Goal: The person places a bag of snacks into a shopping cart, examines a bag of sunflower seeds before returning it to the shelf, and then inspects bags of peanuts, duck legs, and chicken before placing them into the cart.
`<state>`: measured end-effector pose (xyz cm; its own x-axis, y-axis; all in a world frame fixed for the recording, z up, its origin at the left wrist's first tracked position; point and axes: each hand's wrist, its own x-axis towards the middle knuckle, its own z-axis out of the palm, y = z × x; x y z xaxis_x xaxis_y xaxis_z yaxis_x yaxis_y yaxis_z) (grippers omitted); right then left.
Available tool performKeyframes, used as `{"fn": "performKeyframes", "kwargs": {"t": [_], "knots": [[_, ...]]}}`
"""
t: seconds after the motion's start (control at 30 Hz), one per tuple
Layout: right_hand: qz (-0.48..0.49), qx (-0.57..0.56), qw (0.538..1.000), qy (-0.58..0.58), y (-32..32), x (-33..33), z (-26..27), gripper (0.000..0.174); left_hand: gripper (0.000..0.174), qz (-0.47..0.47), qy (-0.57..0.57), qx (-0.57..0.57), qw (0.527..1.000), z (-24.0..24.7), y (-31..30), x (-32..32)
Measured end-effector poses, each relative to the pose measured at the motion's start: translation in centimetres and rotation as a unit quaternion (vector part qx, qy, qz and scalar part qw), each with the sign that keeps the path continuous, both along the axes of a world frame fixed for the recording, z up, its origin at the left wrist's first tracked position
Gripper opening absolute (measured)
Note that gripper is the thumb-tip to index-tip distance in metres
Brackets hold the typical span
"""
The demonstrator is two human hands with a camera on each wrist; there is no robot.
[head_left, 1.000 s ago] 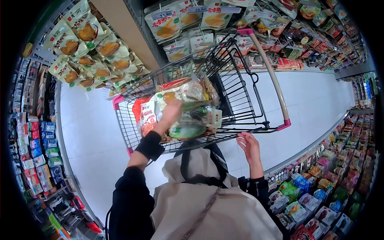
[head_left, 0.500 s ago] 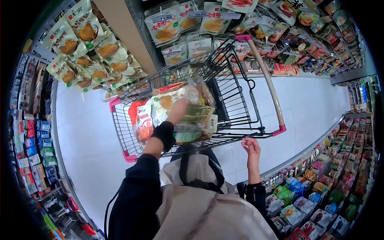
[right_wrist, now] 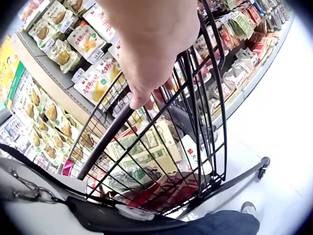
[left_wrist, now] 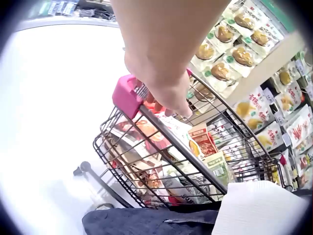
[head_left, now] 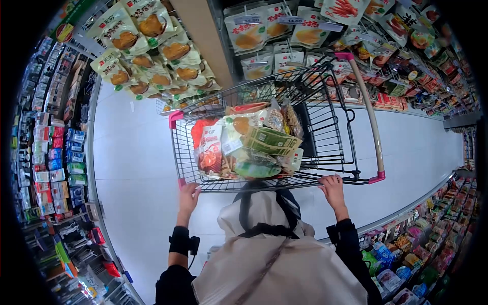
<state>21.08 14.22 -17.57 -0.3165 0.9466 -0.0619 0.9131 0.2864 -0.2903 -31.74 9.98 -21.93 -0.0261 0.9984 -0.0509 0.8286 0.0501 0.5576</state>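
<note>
My left hand (head_left: 188,199) grips the near side rim of a black wire shopping cart (left_wrist: 181,148), beside a pink corner piece (left_wrist: 127,96). Farther right along that same side, my right hand (head_left: 333,192) holds the rim (right_wrist: 105,142), its thumb and fingers around the bar. Packaged food fills the far left part of the basket: a flat green pack (head_left: 272,141) lies on top, over a pale pouch with a brown food picture (head_left: 243,123). A white-and-red pouch (head_left: 209,150) leans at the left end.
The cart's beige handle (head_left: 367,114) with pink ends is at the right. Pale pouches (head_left: 152,71) hang on a rack beyond the cart, beside price-tagged shelf pouches (head_left: 246,33). Stocked shelves (head_left: 412,244) line the near right, and hanging goods (head_left: 56,173) the left. White floor (head_left: 132,152) lies between.
My left hand has let go of the green pack, now flat on the pile, and moved out to the cart's near rim. My right hand has come onto the rim from beside it.
</note>
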Motion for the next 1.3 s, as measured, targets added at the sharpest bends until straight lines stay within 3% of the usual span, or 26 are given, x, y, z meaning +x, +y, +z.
{"fn": "performKeyframes", "kwargs": {"t": [0.03,0.13,0.17,0.73,1.3], "knots": [[0.007,-0.007,1.000,-0.001,0.2,0.2,0.0,0.021,0.017,0.025,-0.049,-0.039,0.998,-0.6,-0.8,0.1],[0.023,-0.006,1.000,-0.006,0.5,0.1,0.0,0.017,0.021,-0.056,0.082,0.000,0.995,-1.1,-1.9,0.3],[0.022,-0.011,1.000,-0.008,0.5,0.2,0.0,0.016,0.023,-0.040,0.094,0.011,0.995,-1.9,-2.1,0.2],[0.028,0.038,0.999,0.005,-0.3,-2.5,-0.2,0.015,0.013,0.030,0.130,0.016,0.991,-3.2,-4.0,-1.6],[0.020,-0.049,0.996,0.068,-0.1,-6.8,-0.1,0.018,0.011,0.018,0.122,0.003,0.992,-3.7,-2.0,-7.5]]}}
